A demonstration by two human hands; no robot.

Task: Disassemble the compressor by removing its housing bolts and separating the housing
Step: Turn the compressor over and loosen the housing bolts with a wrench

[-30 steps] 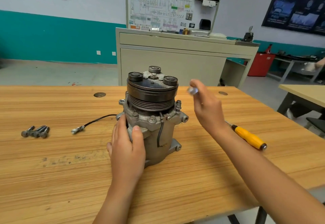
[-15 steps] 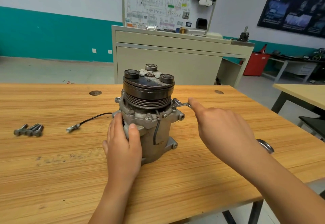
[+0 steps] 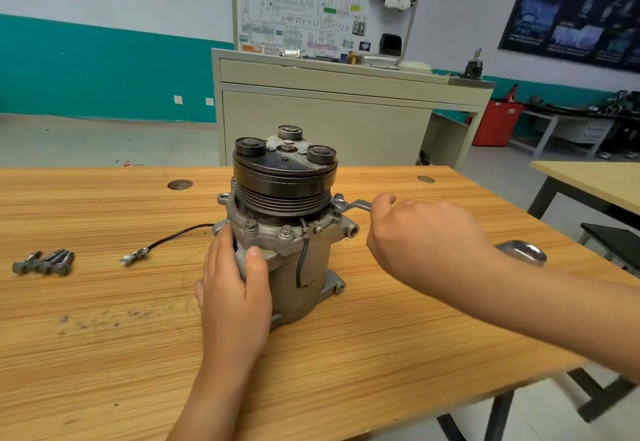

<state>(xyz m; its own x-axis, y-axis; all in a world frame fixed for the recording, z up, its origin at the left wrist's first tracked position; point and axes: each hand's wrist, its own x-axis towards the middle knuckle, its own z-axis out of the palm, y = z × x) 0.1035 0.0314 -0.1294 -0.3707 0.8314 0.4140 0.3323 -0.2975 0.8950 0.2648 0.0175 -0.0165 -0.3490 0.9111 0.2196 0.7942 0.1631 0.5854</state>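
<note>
The grey compressor [image 3: 294,260] stands upright in the middle of the wooden table [image 3: 104,354], its black pulley [image 3: 284,181] on top. My left hand [image 3: 235,288] grips the housing's left side, thumb on the front. My right hand [image 3: 422,232] holds a silver wrench [image 3: 356,204] whose head sits on a housing bolt [image 3: 338,202] at the flange's right side. Two more bolt heads [image 3: 286,231] show on the front of the flange. Several removed bolts [image 3: 45,263] lie together at the table's left.
A black wire with a connector [image 3: 162,243] trails left from the compressor. The wrench's other end [image 3: 523,252] shows behind my right wrist. A beige cabinet [image 3: 346,118] with a wiring board stands behind the table. Another table [image 3: 595,177] is at right.
My right hand came down from mid-air to the flange and set the wrench on the right-side bolt. The yellow-handled screwdriver is hidden now. My left hand stayed on the housing.
</note>
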